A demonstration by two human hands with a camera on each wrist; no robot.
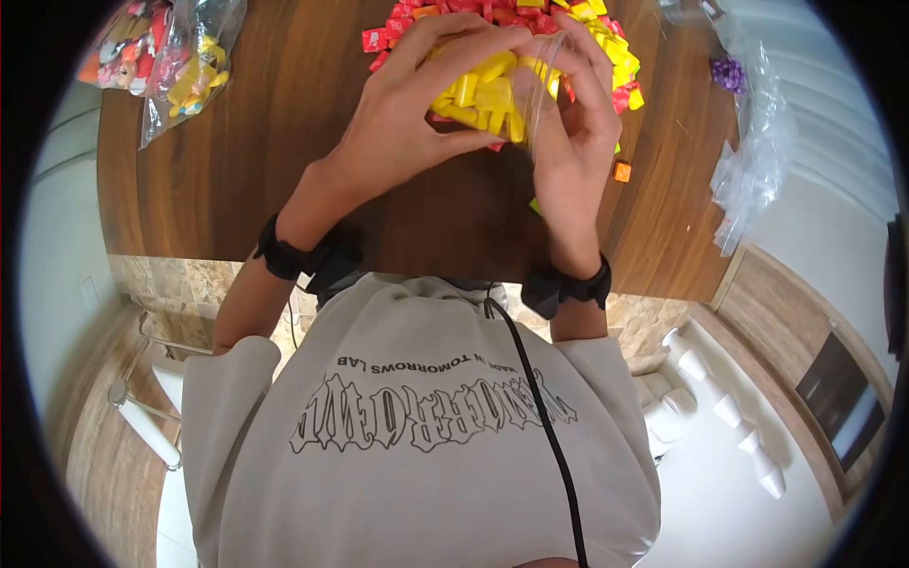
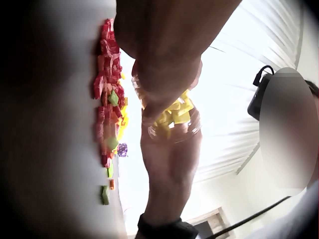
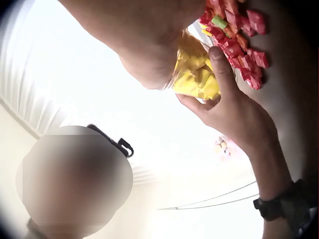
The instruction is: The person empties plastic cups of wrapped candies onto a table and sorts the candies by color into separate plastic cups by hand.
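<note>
so a dark wooden table [image 1: 199,180] is filling the top of the head view, and a light grey t-shirt [image 1: 426,502] with outlined lettering is taking up the bottom. next size down, a big heap of wrapped candies [image 1: 502,11] is sprawling at the far side of the table, mostly red with plenty of yellow on the right. some crumpled clear plastic [image 1: 757,142] is hanging around the right edge, and over on the far left a clear bag [image 1: 163,90] is holding yellow bits, lying right beside some red-and-white figures [image 1: 133,57]. then the hands: the left hand [image 1: 388,118] is gripping a clear plastic container [image 1: 524,95] from its left side, thumb toward the body, and the right hand [image 1: 576,142] is wrapping its fingers round the other end, so both are grasping the same thing. that container is sitting between the palms in front of the heap, and yellow candies [image 1: 483,95] are packing it. can't tell if a lid is covering it. smallest stuff: a purple thing too blurry to name [image 1: 727,74] is resting near the plastic, and one orange candy [image 1: 622,171] is lying just beside the right hand.
</note>
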